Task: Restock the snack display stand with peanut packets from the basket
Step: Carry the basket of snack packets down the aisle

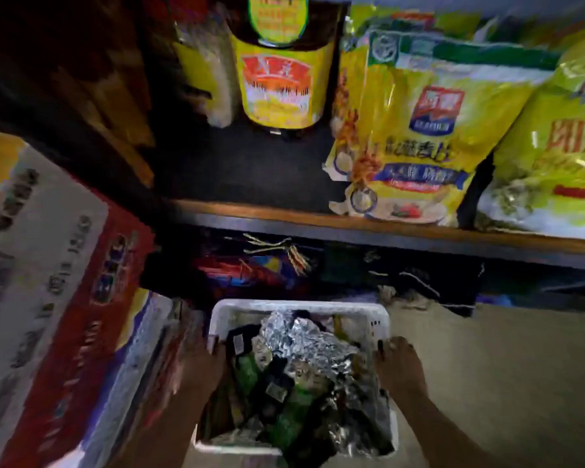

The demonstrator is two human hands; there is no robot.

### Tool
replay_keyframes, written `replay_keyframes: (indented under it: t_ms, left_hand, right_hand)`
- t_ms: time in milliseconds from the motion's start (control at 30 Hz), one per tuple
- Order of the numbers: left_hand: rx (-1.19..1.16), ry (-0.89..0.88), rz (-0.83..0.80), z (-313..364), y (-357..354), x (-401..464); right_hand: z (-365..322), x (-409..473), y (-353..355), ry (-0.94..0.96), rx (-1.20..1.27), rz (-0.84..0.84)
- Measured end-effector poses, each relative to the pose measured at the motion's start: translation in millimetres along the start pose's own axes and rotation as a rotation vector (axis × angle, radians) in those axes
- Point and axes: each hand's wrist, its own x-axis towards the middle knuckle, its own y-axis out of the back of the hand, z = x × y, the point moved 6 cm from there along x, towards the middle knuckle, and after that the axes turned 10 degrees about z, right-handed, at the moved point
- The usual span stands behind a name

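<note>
A white plastic basket [298, 307] is low in the middle of the head view, above a tan floor. It is piled with silver foil, green and dark snack packets [304, 363]. My left hand [203, 361] grips the basket's left rim. On the right rim my right hand [401, 363] is closed, fingers hooked over the edge. Both forearms reach in from the bottom. The picture is blurred, so single packets are hard to make out.
A dark shelf with a wooden front edge [318, 214] runs across above the basket. On it stand a yellow-labelled bottle [282, 86] and big yellow bags [416, 130]. A red and white carton [58, 298] fills the left. Dark goods sit under the shelf.
</note>
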Motion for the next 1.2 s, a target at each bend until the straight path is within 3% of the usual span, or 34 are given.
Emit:
replay_keyframes:
  t_ms: [133,233,300,500,567,667,767,867,967,1100,1200]
  left_hand:
    - [-0.064,0.148,-0.052,-13.8,-8.8,1.3]
    - [-0.048,0.112,0.117,-4.6,4.8,-6.9]
    - [-0.071,0.090,0.136,2.3,7.8,-12.9]
    - [-0.522,0.242,0.005,2.8,13.7,-27.5]
    - [-0.383,0.165,-0.015,1.9,8.3,-23.8]
    - [-0.133,0.041,0.109,2.8,6.2,-17.5]
    - [-0.091,0.030,0.157,3.0,11.5,-25.6]
    - [-0.071,-0.103,0.125,22.2,26.0,-43.8]
    - [-0.058,-0.244,0.074,66.7,54.6,-73.6]
    - [-0.021,-0.275,-0.048,143.7,89.9,-122.2]
    - [0.074,-0.395,-0.081,213.2,102.1,-159.5]
  right_hand:
    - [27.6,11.1,-27.1,-0.275,0.194,0.042]
    - [39.6,9.8,-46.7,-0.334,0.307,-0.003]
    - [43.3,7.3,-47.7,-0.362,0.350,-0.001]
    - [46.1,7.7,-47.5,-0.384,0.408,-0.011]
    - [49.1,7.1,-50.3,-0.387,0.405,0.004]
    - [53.7,3.1,-54.1,-0.387,0.390,0.025]
    - [58.4,-5.6,-49.4,-0.404,0.438,0.055]
    - [70.4,-29.7,-22.8,-0.436,0.436,0.105]
    - [83.0,-67.6,22.7,-0.488,0.473,0.162]
    - [106.0,-126.7,101.0,-0.579,0.511,0.235]
    - [137.5,-162.4,159.7,-0.680,0.620,0.286]
